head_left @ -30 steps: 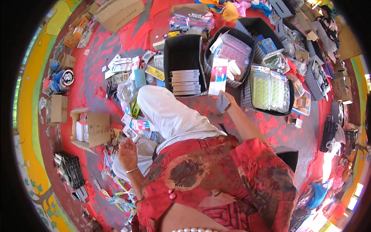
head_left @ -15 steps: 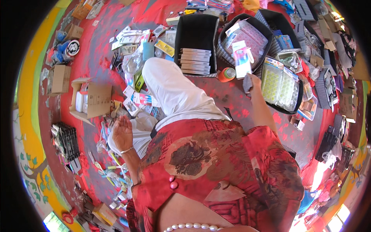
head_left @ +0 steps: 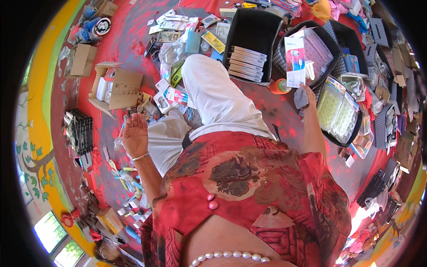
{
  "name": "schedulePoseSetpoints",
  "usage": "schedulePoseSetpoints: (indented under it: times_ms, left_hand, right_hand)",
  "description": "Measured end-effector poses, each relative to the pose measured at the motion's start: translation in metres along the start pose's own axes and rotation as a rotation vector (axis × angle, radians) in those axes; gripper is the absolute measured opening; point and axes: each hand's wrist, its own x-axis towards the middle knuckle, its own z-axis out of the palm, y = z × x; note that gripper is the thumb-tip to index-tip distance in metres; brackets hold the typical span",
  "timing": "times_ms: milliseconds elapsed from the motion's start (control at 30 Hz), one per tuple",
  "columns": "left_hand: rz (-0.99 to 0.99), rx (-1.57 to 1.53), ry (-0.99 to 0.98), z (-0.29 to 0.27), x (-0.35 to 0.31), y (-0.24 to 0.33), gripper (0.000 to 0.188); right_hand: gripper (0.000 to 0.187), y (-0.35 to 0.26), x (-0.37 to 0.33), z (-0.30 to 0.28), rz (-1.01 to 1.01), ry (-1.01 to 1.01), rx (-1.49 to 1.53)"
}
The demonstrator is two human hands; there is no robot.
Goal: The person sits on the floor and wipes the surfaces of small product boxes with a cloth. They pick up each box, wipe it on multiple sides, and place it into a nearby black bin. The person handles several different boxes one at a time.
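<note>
My right hand (head_left: 310,97) is closed around a grey cloth (head_left: 301,98) and the lower end of a white flat box (head_left: 295,60) with a blue and pink picture on its front. The box stands almost upright in front of a black-lined basket (head_left: 336,42), which holds pink clear-plastic cases (head_left: 316,50). Just left of the box's lower end is a green-and-orange round container (head_left: 279,86). My left hand (head_left: 134,137) is open, palm up with the fingers slightly bent, beside my left knee. It holds nothing that I can see.
A black bin (head_left: 249,33) holds a row of thin white boxes (head_left: 247,63). Another bin at the right holds green-dotted plastic packs (head_left: 333,109). Loose packages (head_left: 175,95) lie by my raised knee. An open cardboard box (head_left: 124,89) stands at the left, near a black crate stack (head_left: 80,133).
The whole view has shifted, so most things sit farther right. The white box in my right hand has turned more upright and face-on. My left hand has risen a little, its fingers still loose.
</note>
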Motion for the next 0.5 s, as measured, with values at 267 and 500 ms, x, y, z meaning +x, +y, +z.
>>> schedulePoseSetpoints:
  times_ms: [267,500]
  left_hand:
    - [-0.017,0.056,0.06,-0.021,0.024,0.012,0.016]
    - [-0.049,0.1,0.146,-0.039,0.025,0.009,0.013]
  right_hand:
    - [0.025,-0.004,0.028,0.078,-0.279,0.11,-0.599]
    - [0.044,-0.008,0.027,0.123,-0.569,0.52,-1.299]
